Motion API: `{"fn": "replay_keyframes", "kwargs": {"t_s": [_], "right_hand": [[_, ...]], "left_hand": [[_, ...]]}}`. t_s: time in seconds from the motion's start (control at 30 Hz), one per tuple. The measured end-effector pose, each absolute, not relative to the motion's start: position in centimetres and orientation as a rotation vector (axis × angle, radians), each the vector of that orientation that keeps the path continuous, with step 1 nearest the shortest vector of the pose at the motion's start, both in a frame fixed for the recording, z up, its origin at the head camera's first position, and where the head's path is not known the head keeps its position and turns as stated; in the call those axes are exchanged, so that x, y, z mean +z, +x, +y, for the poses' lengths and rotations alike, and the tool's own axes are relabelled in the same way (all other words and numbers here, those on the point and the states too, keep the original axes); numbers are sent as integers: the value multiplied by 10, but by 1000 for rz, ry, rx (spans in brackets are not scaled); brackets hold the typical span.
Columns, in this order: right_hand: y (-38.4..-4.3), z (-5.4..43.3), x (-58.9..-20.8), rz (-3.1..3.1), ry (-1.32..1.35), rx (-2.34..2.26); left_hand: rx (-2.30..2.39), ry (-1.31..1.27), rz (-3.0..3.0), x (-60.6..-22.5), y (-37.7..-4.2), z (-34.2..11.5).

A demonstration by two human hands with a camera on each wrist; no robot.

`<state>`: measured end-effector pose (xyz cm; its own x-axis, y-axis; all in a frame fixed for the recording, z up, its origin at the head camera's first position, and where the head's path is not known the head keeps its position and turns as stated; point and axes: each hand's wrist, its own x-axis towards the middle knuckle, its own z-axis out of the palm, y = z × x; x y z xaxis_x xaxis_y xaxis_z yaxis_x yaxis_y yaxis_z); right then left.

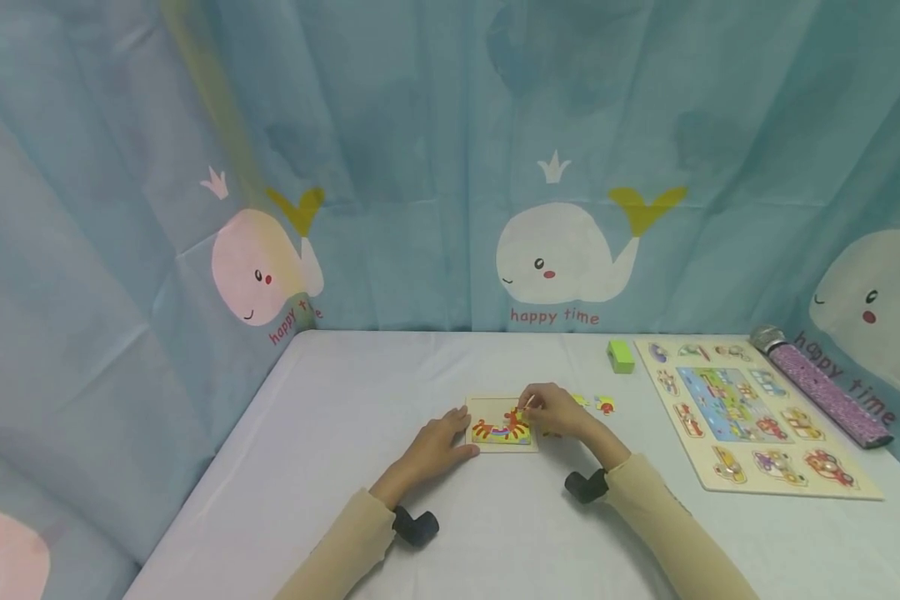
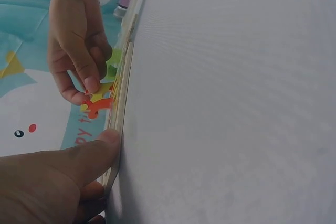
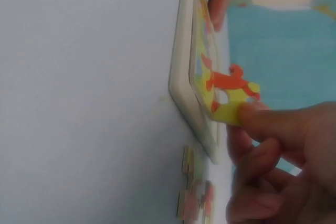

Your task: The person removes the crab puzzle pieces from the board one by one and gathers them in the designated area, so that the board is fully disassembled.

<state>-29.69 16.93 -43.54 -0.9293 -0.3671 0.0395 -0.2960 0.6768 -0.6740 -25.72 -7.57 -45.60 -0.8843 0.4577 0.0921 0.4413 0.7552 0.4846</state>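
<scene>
My right hand [image 1: 558,408] pinches an orange-and-yellow puzzle piece [image 3: 228,81] at the right side of the wooden puzzle tray [image 1: 491,405], while my left hand [image 1: 435,446], thumb and fingers spread, rests against the tray's left edge. Assembled orange-striped pieces [image 1: 499,430] lie within the tray. Loose pieces [image 1: 604,405] sit to its right, a green block [image 1: 620,357] beyond them, and a large picture board [image 1: 750,486] and glittery pink microphone [image 1: 825,392] farther right of the tray.

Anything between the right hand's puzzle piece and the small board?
Nothing visible. The right hand pinches the puzzle piece at the small board; the left hand is at the board's left edge, loose pieces to the right.
</scene>
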Motion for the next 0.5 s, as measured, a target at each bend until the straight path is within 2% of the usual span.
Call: {"fn": "replay_keyframes", "kwargs": {"t_s": [0.5], "right_hand": [[-298, 170, -434, 2760, -490, -1125]], "left_hand": [[804, 761, 2895, -454, -258, -77]]}}
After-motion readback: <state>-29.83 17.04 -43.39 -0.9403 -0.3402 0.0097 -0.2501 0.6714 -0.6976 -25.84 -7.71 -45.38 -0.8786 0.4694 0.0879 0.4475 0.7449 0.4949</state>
